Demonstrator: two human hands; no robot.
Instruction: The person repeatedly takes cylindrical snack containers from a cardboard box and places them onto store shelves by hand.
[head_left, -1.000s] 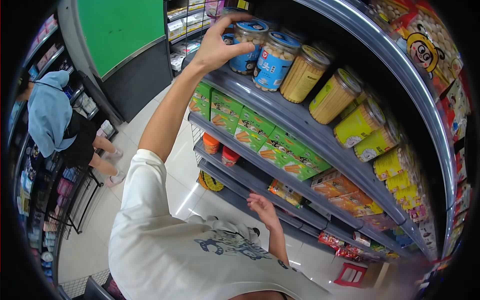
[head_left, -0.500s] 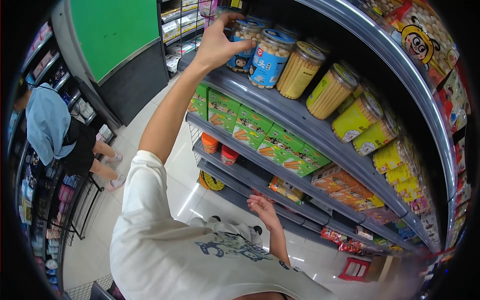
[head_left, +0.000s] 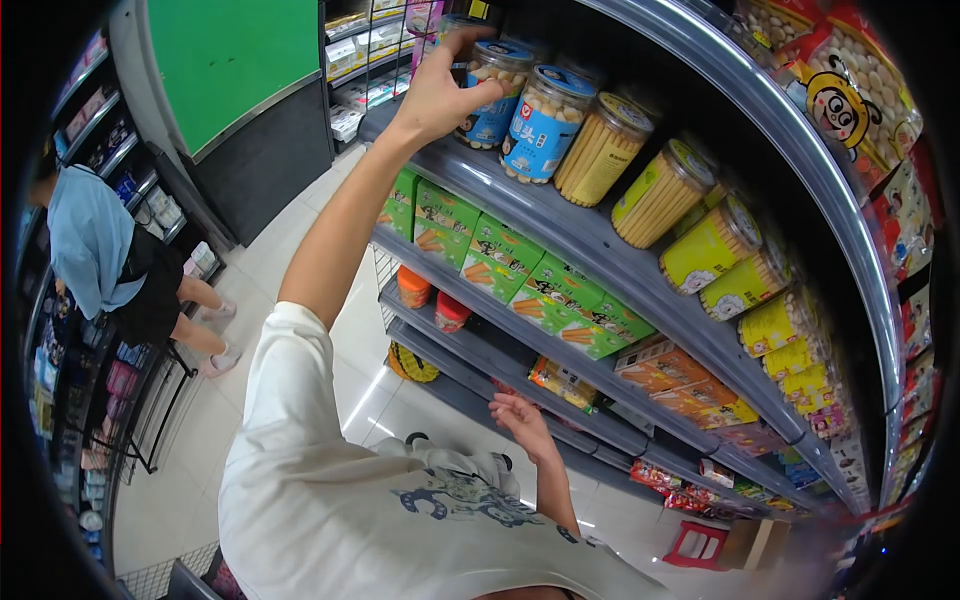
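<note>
My left hand (head_left: 445,95) reaches up to the top shelf and grips a clear snack jar (head_left: 490,122) with a blue label and round pale snacks inside. The thumb lies across the jar's near side, while the fingers curl behind it, partly out of sight. Right beside it stands a second blue-labelled jar (head_left: 543,130), upright on the shelf. Lower down, my right hand (head_left: 523,425) hangs in front of the lower shelves, its fingers loosely bent and apart, with nothing in it.
Jars of stick biscuits (head_left: 603,150) and yellow-labelled jars (head_left: 710,243) line the top shelf (head_left: 560,205). Below are green boxes (head_left: 495,255) and orange boxes (head_left: 665,375). A person in a blue top (head_left: 90,240) stands at the left shelves. A red stool (head_left: 697,545) is on the floor.
The view has shifted slightly, so the shelf's jars sit a little lower. My left hand stays on the same jar, and my right hand hangs much as before.
</note>
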